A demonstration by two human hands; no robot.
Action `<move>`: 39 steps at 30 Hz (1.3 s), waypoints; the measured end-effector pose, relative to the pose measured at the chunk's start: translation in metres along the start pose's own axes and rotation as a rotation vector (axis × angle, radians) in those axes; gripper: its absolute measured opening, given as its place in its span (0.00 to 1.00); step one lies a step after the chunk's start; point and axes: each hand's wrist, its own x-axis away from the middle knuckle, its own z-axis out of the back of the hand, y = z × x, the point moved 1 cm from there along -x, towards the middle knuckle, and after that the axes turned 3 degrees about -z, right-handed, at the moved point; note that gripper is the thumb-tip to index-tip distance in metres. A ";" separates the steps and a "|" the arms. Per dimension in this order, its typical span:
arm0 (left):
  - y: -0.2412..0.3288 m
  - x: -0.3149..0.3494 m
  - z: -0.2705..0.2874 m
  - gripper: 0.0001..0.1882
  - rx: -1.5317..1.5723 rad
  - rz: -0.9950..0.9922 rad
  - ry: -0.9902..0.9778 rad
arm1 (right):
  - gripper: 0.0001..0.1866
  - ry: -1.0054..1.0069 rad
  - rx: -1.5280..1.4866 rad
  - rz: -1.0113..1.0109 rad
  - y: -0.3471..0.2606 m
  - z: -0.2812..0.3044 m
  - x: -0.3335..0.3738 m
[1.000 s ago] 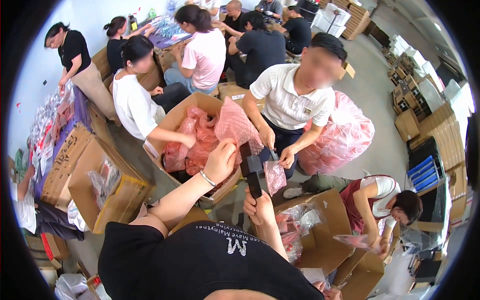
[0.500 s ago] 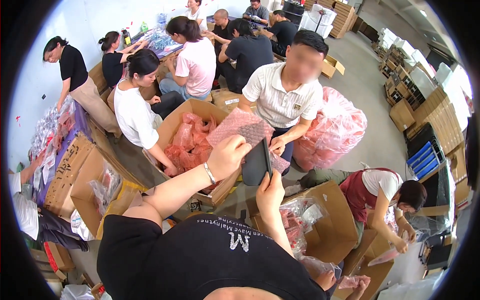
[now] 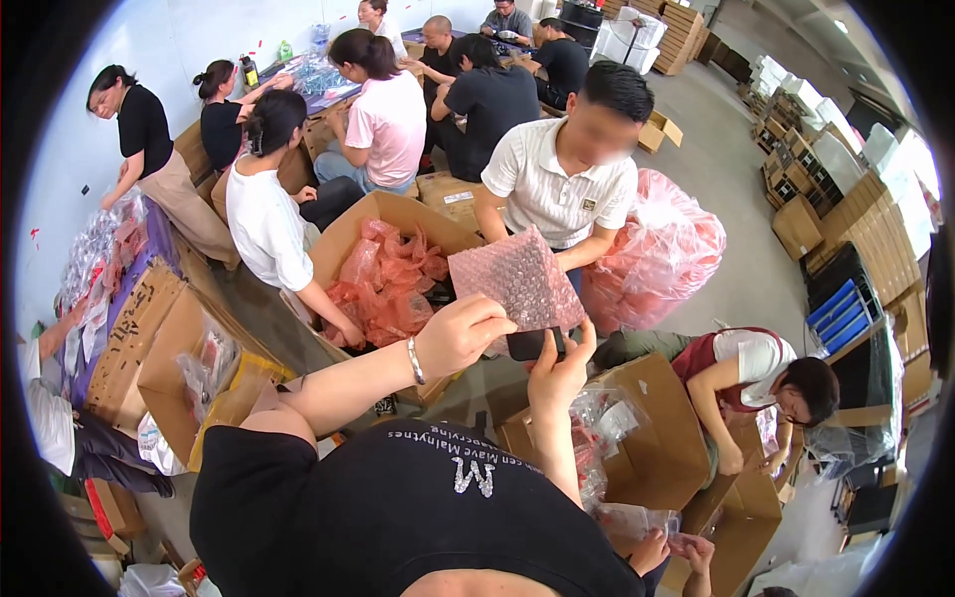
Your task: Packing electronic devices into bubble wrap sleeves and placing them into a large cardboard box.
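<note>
A pink bubble-wrap bag is up in front of my chest. My left hand, with a silver bracelet on its wrist, pinches the bag's lower left edge. In my right hand is a flat black rectangular piece with rounded corners. Its near end shows below the bag's lower edge, and its far part is hidden by the bag. My right thumb lies over the black piece, while the fingertips reach the bag's lower right corner.
Beyond my left arm stands a carton of pink bubble bags. A person in a white shirt sits opposite, beside a big pink sack. An open carton with clear bags is at my right. Several people sit around a far table.
The black piece has gone mostly behind or into the bubble-wrap bag. The bag has shifted right, its broad face turned toward me. The right-hand co-worker has drawn their hands back toward the boxes.
</note>
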 end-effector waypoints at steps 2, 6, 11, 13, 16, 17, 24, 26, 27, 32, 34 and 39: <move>0.010 -0.002 -0.002 0.08 0.031 -0.006 -0.012 | 0.30 0.040 0.042 0.042 0.000 0.005 -0.002; 0.030 -0.003 -0.015 0.08 0.141 -0.033 -0.068 | 0.25 0.105 0.167 0.177 -0.001 0.011 -0.012; 0.036 0.005 -0.015 0.09 0.275 -0.025 -0.124 | 0.12 0.237 0.048 0.142 0.009 0.017 -0.009; 0.031 0.008 -0.001 0.20 0.128 0.285 0.197 | 0.11 0.306 -0.006 0.133 0.009 0.025 -0.009; 0.007 0.026 -0.018 0.25 0.796 1.053 0.176 | 0.11 0.344 -0.025 0.126 0.010 0.030 -0.007; 0.006 0.027 -0.025 0.21 1.175 1.276 0.141 | 0.11 0.335 -0.072 0.155 0.010 0.029 -0.005; 0.017 0.030 -0.032 0.09 1.310 1.162 0.017 | 0.11 0.393 -0.097 0.238 0.016 0.033 -0.009; 0.024 0.036 -0.025 0.10 1.322 1.203 -0.093 | 0.11 0.380 -0.020 0.276 0.016 0.036 -0.006; 0.025 0.036 -0.020 0.10 1.334 1.232 -0.195 | 0.11 0.392 -0.019 0.268 0.018 0.038 -0.006; -0.063 0.020 0.036 0.15 0.865 0.999 -0.156 | 0.12 0.403 0.007 0.336 0.016 0.063 -0.017; -0.070 -0.029 0.061 0.18 0.777 0.825 -0.136 | 0.11 0.352 0.039 0.404 0.012 0.070 -0.022; -0.052 -0.076 0.016 0.23 0.963 0.844 -0.495 | 0.12 0.178 0.086 0.372 -0.008 0.076 -0.023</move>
